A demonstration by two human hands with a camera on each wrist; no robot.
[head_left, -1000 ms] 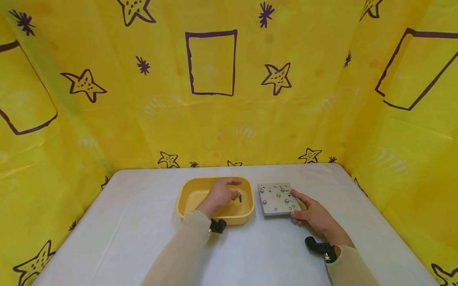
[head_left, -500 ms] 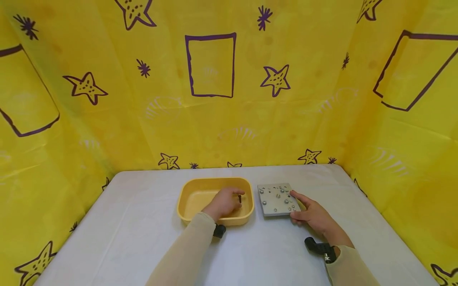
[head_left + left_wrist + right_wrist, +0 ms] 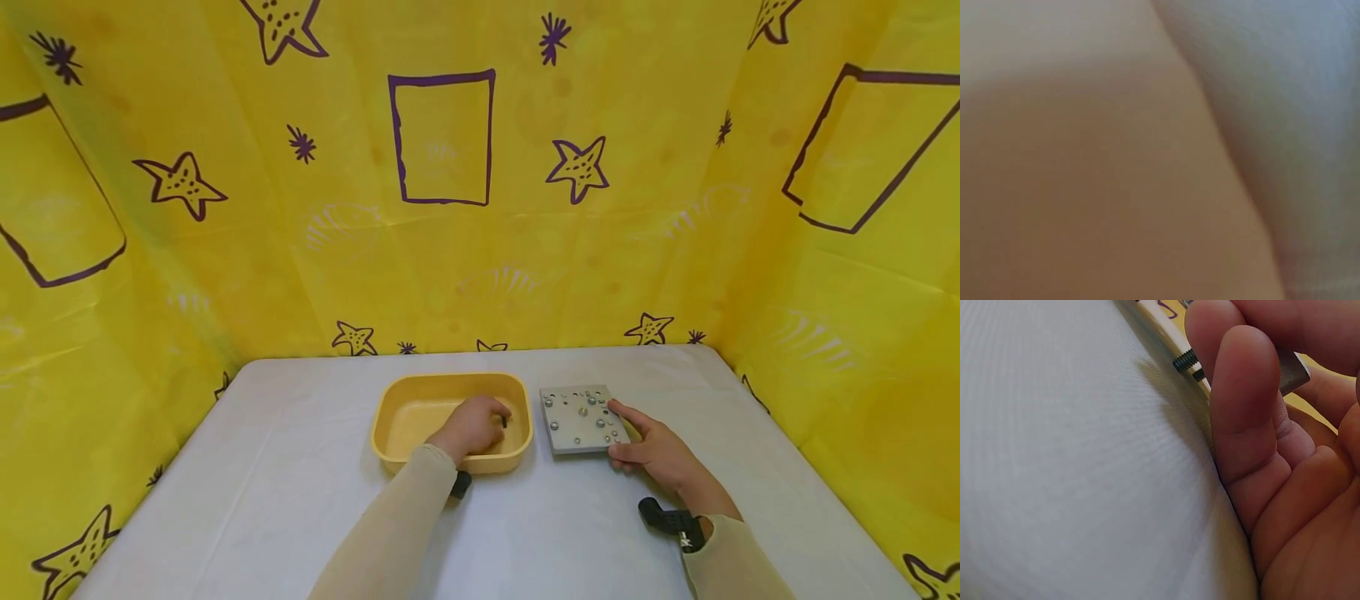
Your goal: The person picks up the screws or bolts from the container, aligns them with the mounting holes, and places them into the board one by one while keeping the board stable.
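My left hand (image 3: 474,427) reaches into the yellow tray (image 3: 408,382), its fingertips closed together at a small dark screw (image 3: 504,422) near the tray's right side. In the left wrist view only blurred skin and cloth show. To the right, a square grey metal plate (image 3: 567,427) with several bolts and holes lies beside the tray. My right hand (image 3: 654,450) grips the plate's right edge, thumb at the front corner and fingers farther back. In the right wrist view, a dark threaded bolt end (image 3: 1185,360) sticks out below the plate, next to the fingers.
A white-covered table (image 3: 247,475) carries the tray and plate. Yellow cloth (image 3: 517,250) printed with purple stars stands round its back and sides. Black wrist cameras are strapped on both wrists, the right one (image 3: 663,517) just above the table.
My left hand has lowered deeper into the tray and its fingers have closed in on the dark screw. The right hand and the plate have stayed in place.
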